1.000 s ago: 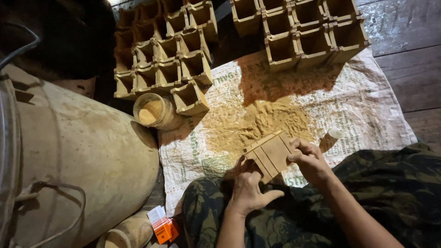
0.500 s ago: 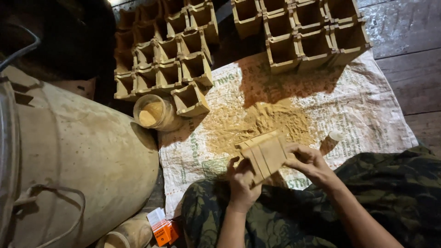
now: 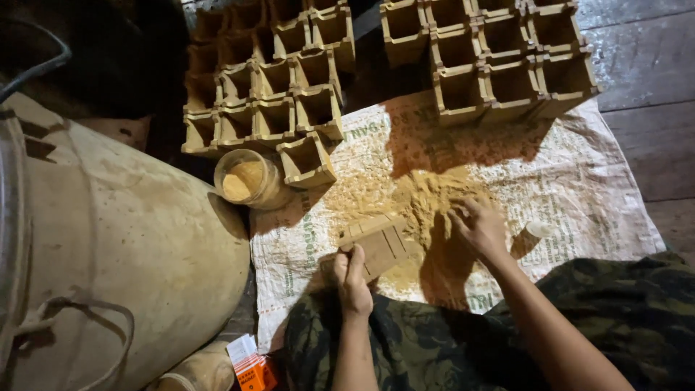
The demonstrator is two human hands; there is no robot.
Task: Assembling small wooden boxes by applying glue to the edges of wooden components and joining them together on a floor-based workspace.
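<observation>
My left hand (image 3: pixel 352 275) grips the near edge of a flat ribbed wooden mould (image 3: pixel 376 242) lying on a printed woven sack (image 3: pixel 579 188). My right hand (image 3: pixel 479 226) rests fingers-down in a heap of tan powder (image 3: pixel 423 199) on the sack, just right of the mould; what its fingers hold is hidden. My legs in dark patterned cloth (image 3: pixel 434 340) fill the near edge.
Two groups of open square wooden boxes (image 3: pixel 275 87) (image 3: pixel 499 65) stand at the far side. A round jar of powder (image 3: pixel 246 179) sits beside the left group. A large pale drum (image 3: pixel 116 253) lies on the left. An orange packet (image 3: pixel 253 369) lies near my knee.
The mould was held up in both hands; now it lies lower on the sack in my left hand alone. My right hand has let go and moved right into the powder.
</observation>
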